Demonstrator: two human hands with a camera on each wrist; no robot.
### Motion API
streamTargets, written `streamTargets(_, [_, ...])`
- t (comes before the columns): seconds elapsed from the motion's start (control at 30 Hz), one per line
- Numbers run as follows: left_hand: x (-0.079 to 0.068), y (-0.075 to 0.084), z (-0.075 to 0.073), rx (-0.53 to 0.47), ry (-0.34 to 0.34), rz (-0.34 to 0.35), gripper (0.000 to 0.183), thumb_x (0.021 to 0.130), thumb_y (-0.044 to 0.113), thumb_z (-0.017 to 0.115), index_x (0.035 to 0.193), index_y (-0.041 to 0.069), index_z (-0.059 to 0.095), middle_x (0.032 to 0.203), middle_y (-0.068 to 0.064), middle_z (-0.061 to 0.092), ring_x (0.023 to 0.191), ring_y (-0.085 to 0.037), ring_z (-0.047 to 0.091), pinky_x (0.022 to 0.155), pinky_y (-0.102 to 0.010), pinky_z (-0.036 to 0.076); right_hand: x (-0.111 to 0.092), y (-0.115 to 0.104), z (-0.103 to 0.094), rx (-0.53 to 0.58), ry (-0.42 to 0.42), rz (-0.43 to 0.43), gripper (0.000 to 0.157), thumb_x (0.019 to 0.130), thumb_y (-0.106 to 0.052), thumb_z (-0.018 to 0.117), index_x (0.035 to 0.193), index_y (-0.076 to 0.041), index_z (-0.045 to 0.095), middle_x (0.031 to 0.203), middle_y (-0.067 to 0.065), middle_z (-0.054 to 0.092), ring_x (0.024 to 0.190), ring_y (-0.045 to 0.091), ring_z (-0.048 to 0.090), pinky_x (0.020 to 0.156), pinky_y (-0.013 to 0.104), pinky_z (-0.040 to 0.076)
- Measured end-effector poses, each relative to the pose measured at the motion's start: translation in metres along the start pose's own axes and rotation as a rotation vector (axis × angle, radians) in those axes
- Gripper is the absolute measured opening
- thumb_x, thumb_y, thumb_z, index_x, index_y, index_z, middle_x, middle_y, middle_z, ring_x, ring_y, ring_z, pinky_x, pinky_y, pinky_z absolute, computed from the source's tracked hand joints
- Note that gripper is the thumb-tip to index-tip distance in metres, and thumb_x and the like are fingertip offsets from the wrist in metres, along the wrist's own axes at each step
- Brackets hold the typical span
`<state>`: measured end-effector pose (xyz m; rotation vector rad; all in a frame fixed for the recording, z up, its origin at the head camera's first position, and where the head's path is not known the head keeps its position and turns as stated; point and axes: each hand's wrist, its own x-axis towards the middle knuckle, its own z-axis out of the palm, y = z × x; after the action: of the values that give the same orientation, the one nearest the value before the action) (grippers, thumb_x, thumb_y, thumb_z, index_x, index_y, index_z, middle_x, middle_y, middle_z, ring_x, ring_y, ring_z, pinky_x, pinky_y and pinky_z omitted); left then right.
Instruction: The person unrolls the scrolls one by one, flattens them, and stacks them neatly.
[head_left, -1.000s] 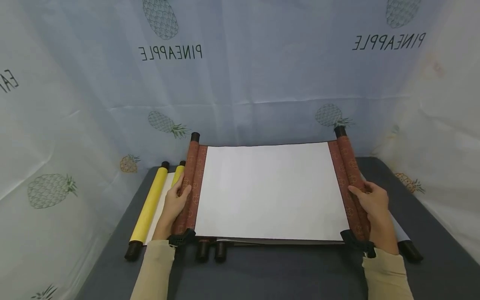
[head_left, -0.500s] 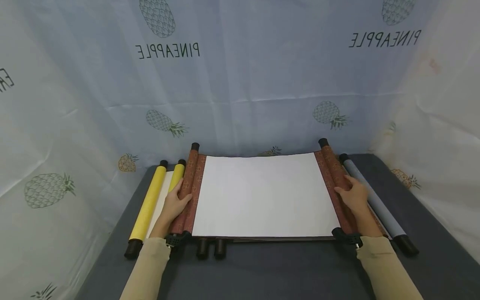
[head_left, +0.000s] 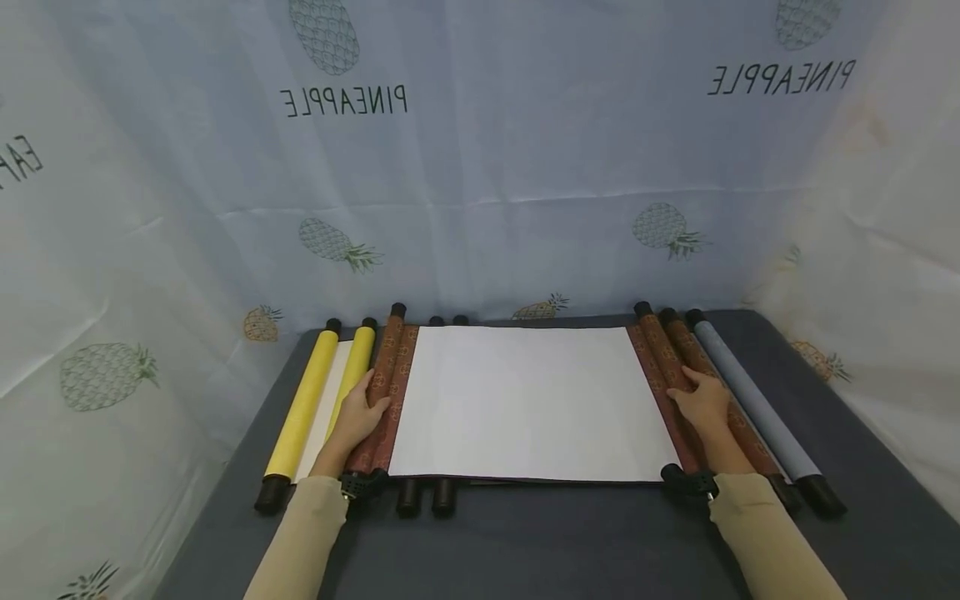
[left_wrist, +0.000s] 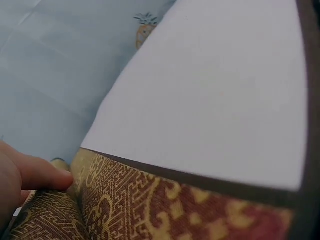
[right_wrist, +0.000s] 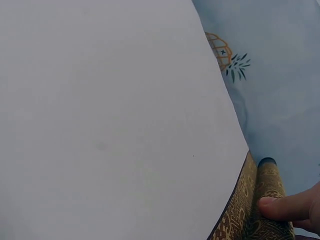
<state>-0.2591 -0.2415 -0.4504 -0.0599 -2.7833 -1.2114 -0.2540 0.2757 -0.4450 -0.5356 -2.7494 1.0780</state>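
A partly unrolled scroll with white paper (head_left: 525, 400) stretches between two reddish-brown brocade rollers with black end knobs. My left hand (head_left: 358, 417) grips the left roller (head_left: 387, 354), its thumb lying on top. On the other side my right hand (head_left: 705, 404) holds the right roller (head_left: 657, 343), also with the thumb over it. In the left wrist view, the thumb (left_wrist: 42, 172) touches the patterned brocade (left_wrist: 115, 200). The right wrist view has the thumb (right_wrist: 285, 206) pressed on the roller (right_wrist: 270, 182). The undersides of both grips are hidden.
Left of the scroll lies another with yellow rollers (head_left: 303, 404). At right are a second brown roller (head_left: 742, 429) and a grey roller (head_left: 757, 400). Black knobs (head_left: 408, 497) stick out beneath the paper's near edge. A pineapple-printed curtain (head_left: 495, 150) hangs behind the dark table (head_left: 540, 542).
Both hands have lowered the scroll toward the table. My right hand and its roller have shifted left, uncovering the second brown roller and grey roller; knobs now show behind the far edge.
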Motion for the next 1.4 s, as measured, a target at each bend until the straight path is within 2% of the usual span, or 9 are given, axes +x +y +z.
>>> streamTargets(0.43, [0.004, 0.000, 0.006, 0.007, -0.034, -0.028, 0.067, 0.096, 0.010, 0.052, 0.148, -0.013, 0.018, 0.151, -0.036, 0.028, 0.139, -0.050, 0.032, 0.113, -0.059, 0.032, 0.010, 0.008, -0.006, 0.013, -0.006, -0.003, 0.060, 0.090, -0.008, 0.060, 0.142, 0.008, 0.037, 0.147, 0.038, 0.030, 0.137, 0.056, 0.024, 0.111, 0.065, 0.024])
streamTargets(0.63, [0.000, -0.002, 0.011, -0.005, -0.037, -0.007, 0.066, 0.095, 0.007, 0.051, 0.146, -0.016, 0.018, 0.150, -0.038, 0.027, 0.138, -0.052, 0.031, 0.112, -0.061, 0.032, 0.013, 0.022, 0.001, 0.010, 0.017, -0.063, 0.059, 0.091, -0.016, 0.062, 0.142, 0.005, 0.040, 0.144, 0.038, 0.035, 0.134, 0.056, 0.029, 0.109, 0.066, 0.027])
streamTargets(0.8, [-0.002, -0.006, 0.016, -0.012, -0.044, 0.018, 0.064, 0.095, 0.005, 0.052, 0.145, -0.019, 0.019, 0.148, -0.040, 0.028, 0.138, -0.053, 0.030, 0.112, -0.061, 0.031, 0.008, 0.025, 0.006, 0.008, 0.044, -0.068, 0.056, 0.089, -0.011, 0.062, 0.139, 0.007, 0.044, 0.142, 0.038, 0.039, 0.133, 0.055, 0.032, 0.109, 0.066, 0.027])
streamTargets(0.97, [-0.001, -0.006, 0.022, -0.009, -0.054, 0.016, 0.063, 0.095, 0.005, 0.051, 0.144, -0.019, 0.019, 0.149, -0.041, 0.025, 0.140, -0.053, 0.026, 0.114, -0.061, 0.028, 0.003, 0.018, 0.001, -0.016, -0.021, -0.057, 0.055, 0.091, -0.006, 0.057, 0.140, 0.010, 0.040, 0.143, 0.040, 0.035, 0.133, 0.056, 0.032, 0.107, 0.065, 0.032])
streamTargets(1.03, [-0.001, -0.005, 0.023, -0.009, -0.072, 0.000, 0.064, 0.096, 0.007, 0.050, 0.146, -0.018, 0.018, 0.151, -0.039, 0.022, 0.142, -0.052, 0.023, 0.116, -0.060, 0.025, 0.003, 0.019, -0.001, -0.059, -0.079, -0.083, 0.055, 0.093, -0.006, 0.050, 0.143, 0.011, 0.034, 0.142, 0.043, 0.033, 0.122, 0.056, 0.044, 0.096, 0.062, 0.043])
streamTargets(1.13, [-0.001, -0.004, 0.023, 0.009, -0.080, -0.010, 0.065, 0.096, 0.008, 0.050, 0.146, -0.018, 0.017, 0.151, -0.039, 0.022, 0.142, -0.053, 0.022, 0.116, -0.060, 0.024, 0.003, 0.023, -0.004, -0.133, -0.179, -0.147, 0.058, 0.096, -0.007, 0.040, 0.146, 0.013, 0.021, 0.142, 0.045, 0.026, 0.119, 0.058, 0.045, 0.089, 0.059, 0.046])
streamTargets(1.2, [-0.001, -0.004, 0.024, 0.023, -0.080, -0.015, 0.064, 0.096, 0.008, 0.050, 0.146, -0.018, 0.018, 0.151, -0.039, 0.023, 0.142, -0.053, 0.023, 0.116, -0.060, 0.025, 0.002, 0.026, -0.006, -0.142, -0.234, -0.176, 0.059, 0.096, -0.006, 0.036, 0.147, 0.013, 0.013, 0.145, 0.044, 0.021, 0.124, 0.058, 0.042, 0.093, 0.061, 0.044])
streamTargets(1.3, [-0.002, -0.003, 0.023, 0.039, -0.083, -0.018, 0.064, 0.096, 0.007, 0.049, 0.146, -0.018, 0.017, 0.151, -0.039, 0.023, 0.142, -0.052, 0.023, 0.116, -0.060, 0.025, 0.003, 0.028, -0.007, -0.129, -0.272, -0.193, 0.060, 0.097, -0.006, 0.035, 0.148, 0.013, 0.009, 0.149, 0.041, 0.016, 0.134, 0.061, 0.022, 0.106, 0.068, 0.030])
streamTargets(1.4, [-0.004, -0.002, 0.023, 0.049, -0.084, -0.021, 0.063, 0.096, 0.006, 0.048, 0.145, -0.018, 0.017, 0.150, -0.040, 0.024, 0.141, -0.053, 0.025, 0.115, -0.060, 0.026, 0.002, 0.030, -0.007, -0.113, -0.284, -0.192, 0.061, 0.097, -0.006, 0.035, 0.148, 0.013, 0.009, 0.150, 0.040, 0.014, 0.136, 0.061, 0.018, 0.107, 0.068, 0.028])
